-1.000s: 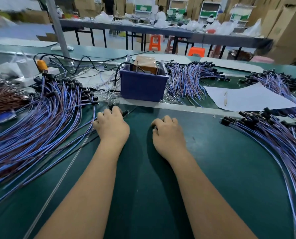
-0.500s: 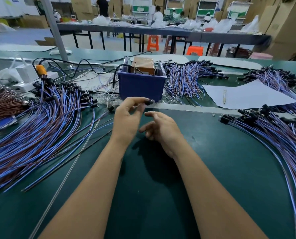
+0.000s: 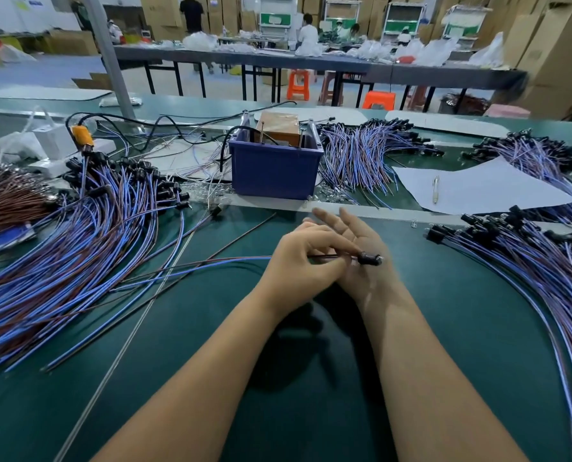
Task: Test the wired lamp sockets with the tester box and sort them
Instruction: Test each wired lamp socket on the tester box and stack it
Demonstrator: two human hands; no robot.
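Over the green worktop (image 3: pixel 444 328) her left hand (image 3: pixel 299 261) pinches a wired socket (image 3: pixel 369 259) across the right hand (image 3: pixel 361 248), whose fingers (image 3: pixel 328 219) spread wide; behind, a blue bin (image 3: pixel 274 168) holds a brown tester box (image 3: pixel 278 126)

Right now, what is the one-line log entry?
left hand: pinches wire of socket | right hand: open beneath socket | tester box: untouched | sorted pile: right

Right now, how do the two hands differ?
The left hand pinches the wire of one socket; the right hand holds nothing. The left's fingers are curled; the right's are straight, palm up, under the socket. Both hover above the green table, close together.
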